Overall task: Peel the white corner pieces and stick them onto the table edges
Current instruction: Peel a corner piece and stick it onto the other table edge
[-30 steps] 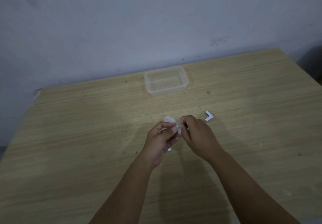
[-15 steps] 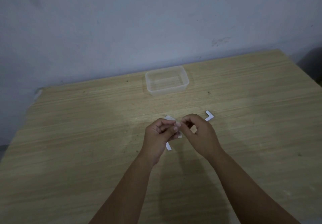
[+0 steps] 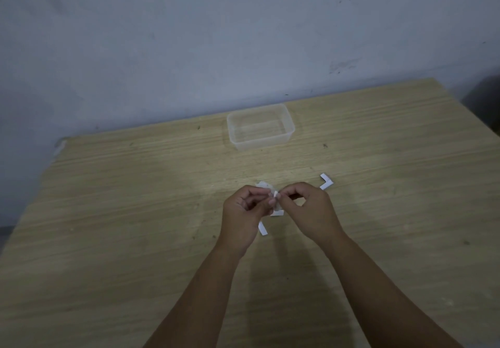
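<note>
Over the middle of the wooden table [image 3: 121,212], my left hand [image 3: 243,212] and my right hand [image 3: 311,209] meet, both pinching one small white corner piece [image 3: 276,199] between fingertips. A white strip [image 3: 262,229] sticks out below my left hand. A bit of white paper [image 3: 263,185] shows behind my left fingers. Another white L-shaped corner piece [image 3: 326,182] lies on the table just right of my right hand.
A clear plastic container [image 3: 261,126] stands near the table's far edge by the wall [image 3: 243,36]. A white piece [image 3: 60,146] sits at the far left table corner. The table's right edge runs diagonally at the far right.
The hands have stayed in place over the table's middle. The fingers have shifted on the white piece, and the strip below my left hand now shows more.
</note>
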